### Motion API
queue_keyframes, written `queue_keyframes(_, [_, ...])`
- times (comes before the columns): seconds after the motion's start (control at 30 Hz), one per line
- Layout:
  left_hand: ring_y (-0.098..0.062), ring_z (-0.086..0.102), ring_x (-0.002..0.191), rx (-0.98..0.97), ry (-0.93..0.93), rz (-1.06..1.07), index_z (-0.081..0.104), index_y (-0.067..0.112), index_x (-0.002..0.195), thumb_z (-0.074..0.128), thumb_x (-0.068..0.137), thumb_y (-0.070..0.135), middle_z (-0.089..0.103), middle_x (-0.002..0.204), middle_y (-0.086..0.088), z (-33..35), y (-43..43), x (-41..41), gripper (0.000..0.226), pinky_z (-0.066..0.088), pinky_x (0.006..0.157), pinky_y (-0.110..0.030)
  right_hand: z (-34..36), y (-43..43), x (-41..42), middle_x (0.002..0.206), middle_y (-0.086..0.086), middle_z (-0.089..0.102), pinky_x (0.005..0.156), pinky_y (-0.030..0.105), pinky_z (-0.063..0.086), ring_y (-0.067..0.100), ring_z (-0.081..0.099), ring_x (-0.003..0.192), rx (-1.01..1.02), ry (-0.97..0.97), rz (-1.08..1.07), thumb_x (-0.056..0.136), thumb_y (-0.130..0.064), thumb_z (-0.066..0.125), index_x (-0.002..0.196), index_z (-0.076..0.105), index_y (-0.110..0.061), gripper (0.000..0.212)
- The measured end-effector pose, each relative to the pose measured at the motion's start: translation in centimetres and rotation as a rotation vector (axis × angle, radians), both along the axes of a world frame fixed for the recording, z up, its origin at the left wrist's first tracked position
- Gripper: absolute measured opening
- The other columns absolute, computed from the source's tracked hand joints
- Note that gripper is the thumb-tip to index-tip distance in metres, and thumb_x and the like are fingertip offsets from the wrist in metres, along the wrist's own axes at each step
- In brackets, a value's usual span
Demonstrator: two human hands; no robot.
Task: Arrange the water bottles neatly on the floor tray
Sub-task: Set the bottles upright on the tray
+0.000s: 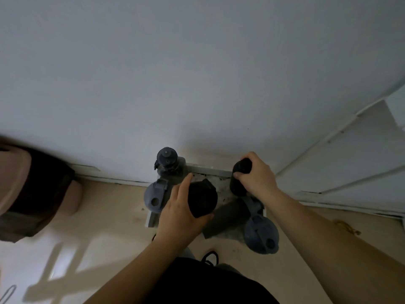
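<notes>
Floor tray (151,219) by wall | hands: left (179,212), right (255,175) each grip upright black bottles (202,201) | grey-sleeved bottle (228,216) lies flat

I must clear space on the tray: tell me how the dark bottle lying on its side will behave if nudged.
The dark cylindrical bottle lying on its side would probably roll, being round. It looks rigid, so it should slide without bending. The grey-lidded bottle beside it may block it.

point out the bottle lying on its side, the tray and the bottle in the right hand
lying bottle (228,216), head view, on its dark body
tray (210,170), head view, on its back rim by the wall
bottle in right hand (237,185), head view, on its lower body
</notes>
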State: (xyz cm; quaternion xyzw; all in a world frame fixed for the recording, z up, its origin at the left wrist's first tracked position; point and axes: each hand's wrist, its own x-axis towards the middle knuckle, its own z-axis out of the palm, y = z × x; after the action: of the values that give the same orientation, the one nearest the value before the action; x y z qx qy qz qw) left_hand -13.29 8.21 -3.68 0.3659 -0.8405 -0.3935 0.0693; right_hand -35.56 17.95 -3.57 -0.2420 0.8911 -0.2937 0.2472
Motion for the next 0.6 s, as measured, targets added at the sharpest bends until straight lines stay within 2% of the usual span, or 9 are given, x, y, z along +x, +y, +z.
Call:
queue_keyframes(0.07, [-0.022,0.052,0.127,0.004,-0.011,0.005,0.022,0.044,0.147,0.088,0.066,0.051,0.041,0.145,0.006,-0.5,0.0,0.5,0.105,0.052,0.101,-0.039,0.1,-1.6,0.4,0.112,0.001,0.061,0.083,0.039,0.054,0.026,0.060,0.100,-0.031,-0.031,0.045,0.087,-0.027,0.079,0.113,0.054,-0.027,0.036])
queue_keyframes(0.13, [-0.019,0.053,0.123,0.011,-0.006,0.021,0.029,0.041,0.143,0.089,0.065,0.048,0.043,0.141,0.009,-1.2,0.1,0.7,0.098,0.050,0.094,-0.029,0.2,-3.5,1.1,0.114,0.002,0.062,0.084,0.037,0.052,0.024,0.059,0.102,-0.062,-0.067,0.099,0.087,-0.026,0.079,0.113,0.054,-0.027,0.036])
queue_keyframes(0.2, [-0.016,0.054,0.121,0.020,0.001,0.049,0.032,0.041,0.139,0.090,0.065,0.044,0.044,0.139,0.011,-1.6,0.2,0.9,0.093,0.047,0.091,-0.024,0.1,-5.1,1.9,0.114,0.002,0.061,0.084,0.036,0.050,0.024,0.059,0.105,-0.094,-0.104,0.137,0.087,-0.024,0.079,0.113,0.054,-0.025,0.036])
queue_keyframes(0.4, [-0.013,0.051,0.127,-0.028,-0.051,0.044,0.032,0.041,0.140,0.086,0.066,0.050,0.047,0.142,0.014,-2.1,0.0,1.6,0.092,0.054,0.099,-0.037,-1.4,-8.0,4.0,0.119,0.002,0.061,0.083,0.033,0.050,0.024,0.060,0.109,-0.126,-0.165,0.180,0.088,-0.019,0.079,0.116,0.055,-0.028,0.037])
queue_keyframes(0.53, [-0.010,0.043,0.132,-0.135,-0.092,0.054,0.034,0.039,0.141,0.081,0.065,0.059,0.049,0.141,0.016,-2.2,0.1,1.4,0.092,0.048,0.105,-0.037,-1.5,-9.4,4.1,0.122,0.002,0.064,0.092,0.044,0.058,0.026,0.061,0.110,-0.101,-0.161,0.219,0.085,-0.019,0.082,0.119,0.057,-0.028,0.044])
queue_keyframes(0.6, [-0.011,0.043,0.131,-0.166,-0.102,0.062,0.035,0.037,0.141,0.080,0.065,0.061,0.050,0.139,0.015,-2.2,-0.1,1.1,0.092,0.047,0.105,-0.035,-1.6,-9.7,4.0,0.122,0.003,0.064,0.080,0.031,0.058,0.025,0.061,0.109,-0.108,-0.158,0.242,0.082,-0.018,0.085,0.120,0.059,-0.027,0.047])
